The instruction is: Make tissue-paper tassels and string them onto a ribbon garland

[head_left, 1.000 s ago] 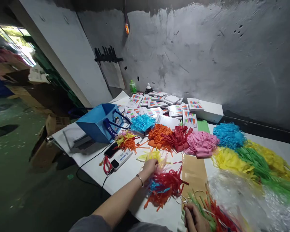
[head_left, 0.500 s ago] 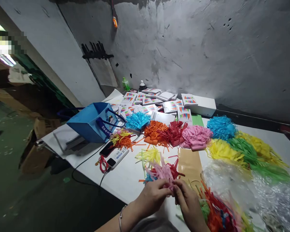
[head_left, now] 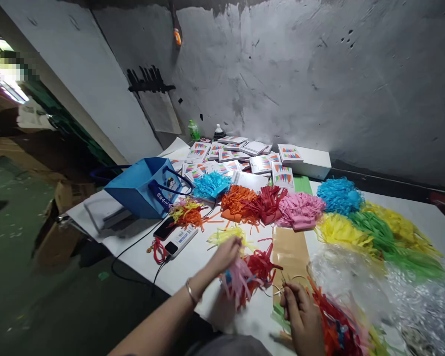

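**Hands parted over the tassel heap**

Half a second back both hands met near the table edge, pinching a pink tassel together. Now they have come apart. Left hand (head_left: pixel 228 253) has gone forward to the yellow tassel (head_left: pixel 228 234), fingers curled down onto its strands; whether they grip or only touch it cannot be told, blur hides the tips. A bracelet (head_left: pixel 191 292) sits on that wrist.

Right hand (head_left: pixel 300 316) is low at the near edge, fingers drawn together around thin string (head_left: pixel 282 290) and strands of the mixed tassel bundle (head_left: pixel 335 326), which trails off to the right.

Between the hands: pink tassel (head_left: pixel 239 282) lying on the white table (head_left: pixel 193 267), against a red tassel (head_left: pixel 259 264). Just right of these, a tan strip (head_left: pixel 291 252) flat on the table.

Farther back, a row of tassel piles: light blue, orange, red, pink, blue, yellow, green. Behind them, printed card packs (head_left: pixel 237 160) and a white box (head_left: pixel 313 163) by the wall. Left side: blue paper bag (head_left: pixel 143 188), phone (head_left: pixel 163 228), power bank (head_left: pixel 181 240) with cable. Clear plastic wrap (head_left: pixel 374 291) at right.
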{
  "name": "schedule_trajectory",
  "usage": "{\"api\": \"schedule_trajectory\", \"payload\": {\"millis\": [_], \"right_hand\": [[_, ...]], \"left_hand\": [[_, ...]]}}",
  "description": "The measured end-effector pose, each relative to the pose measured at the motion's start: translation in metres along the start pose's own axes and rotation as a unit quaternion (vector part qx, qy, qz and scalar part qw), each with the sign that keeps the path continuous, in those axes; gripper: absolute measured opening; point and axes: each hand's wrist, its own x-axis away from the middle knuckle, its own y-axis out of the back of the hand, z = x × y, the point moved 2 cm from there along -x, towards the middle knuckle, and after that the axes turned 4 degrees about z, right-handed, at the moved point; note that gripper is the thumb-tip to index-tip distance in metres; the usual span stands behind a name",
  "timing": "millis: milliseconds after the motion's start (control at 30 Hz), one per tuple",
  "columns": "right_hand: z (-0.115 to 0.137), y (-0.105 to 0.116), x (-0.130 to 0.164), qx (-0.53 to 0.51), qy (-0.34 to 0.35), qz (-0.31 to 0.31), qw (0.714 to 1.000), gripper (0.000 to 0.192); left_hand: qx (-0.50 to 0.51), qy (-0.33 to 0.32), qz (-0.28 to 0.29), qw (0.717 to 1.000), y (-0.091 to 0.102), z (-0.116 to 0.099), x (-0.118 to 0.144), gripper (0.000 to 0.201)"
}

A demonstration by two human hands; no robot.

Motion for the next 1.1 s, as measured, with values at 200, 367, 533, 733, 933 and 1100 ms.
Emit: {"api": "schedule_trajectory", "payload": {"millis": [200,367,533,733,933,1100], "right_hand": [[-0.019,-0.003,0.013,-0.015,-0.025,-0.013,0.999,0.038],[-0.03,-0.015,0.021,0.008,-0.003,0.005,1.0,0.041],[-0.035,-0.002,0.02,0.03,-0.017,-0.009,0.999,0.042],[0.008,0.005,0.011,-0.014,-0.005,-0.03,0.999,0.039],[0.059,0.006,0.004,0.004,0.062,-0.015,0.998,0.029],[0.065,0.005,0.01,0.007,0.054,0.009,0.998,0.03]], "left_hand": [[-0.071,0.154,-0.021,0.985,0.028,0.04,-0.105,0.024],[-0.057,0.15,0.019,0.987,-0.017,0.03,-0.121,0.031],[0.033,0.022,0.015,0.999,-0.029,0.016,-0.092,0.017],[0.244,-0.114,0.086,0.959,-0.021,-0.011,-0.006,0.024],[0.535,-0.073,0.152,0.828,-0.025,-0.042,0.063,0.04],[0.617,-0.044,0.152,0.771,-0.035,-0.053,0.079,0.038]]}}
